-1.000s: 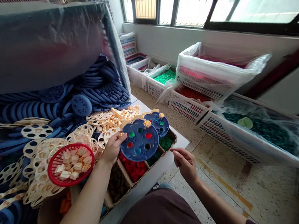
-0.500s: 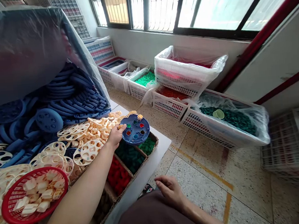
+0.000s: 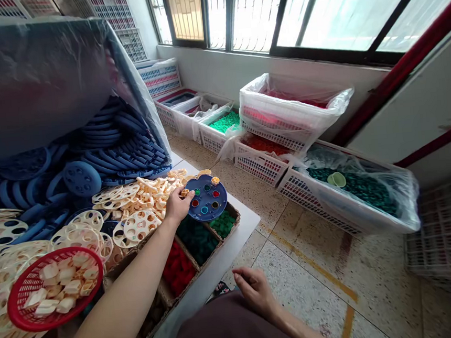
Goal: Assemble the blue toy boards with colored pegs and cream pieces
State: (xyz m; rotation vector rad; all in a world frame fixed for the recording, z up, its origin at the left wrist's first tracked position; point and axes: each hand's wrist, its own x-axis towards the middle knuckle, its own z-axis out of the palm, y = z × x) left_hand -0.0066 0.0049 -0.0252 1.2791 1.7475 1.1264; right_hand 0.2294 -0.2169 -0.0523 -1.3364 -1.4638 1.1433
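Observation:
My left hand (image 3: 178, 204) grips the left edge of a round blue plastic disc (image 3: 207, 198), thumb on top. Coloured pieces in green, red, blue and dark tones sit in a ring of holes on the disc, and a cream-coloured piece (image 3: 215, 180) is at its far rim. Beneath the disc stands a divided cardboard box with green pieces (image 3: 223, 223), dark green pieces (image 3: 198, 242) and red pieces (image 3: 178, 268). Over my lap, my right hand (image 3: 255, 288) is loosely curled, thumb against the fingers, and no object shows in it.
A red basket (image 3: 18, 308) of cream blocks stands at the left on cream perforated discs (image 3: 139, 226). Cream curved parts (image 3: 160, 190) and stacked blue discs (image 3: 82, 179) lie behind. Plastic-lined crates (image 3: 318, 195) line the wall, one holding a pale green cup (image 3: 336, 180).
The view has shifted slightly, so the surroundings appear a little lower and farther right. My left hand still holds the blue disc in nearly the same spot; my right hand stays curled.

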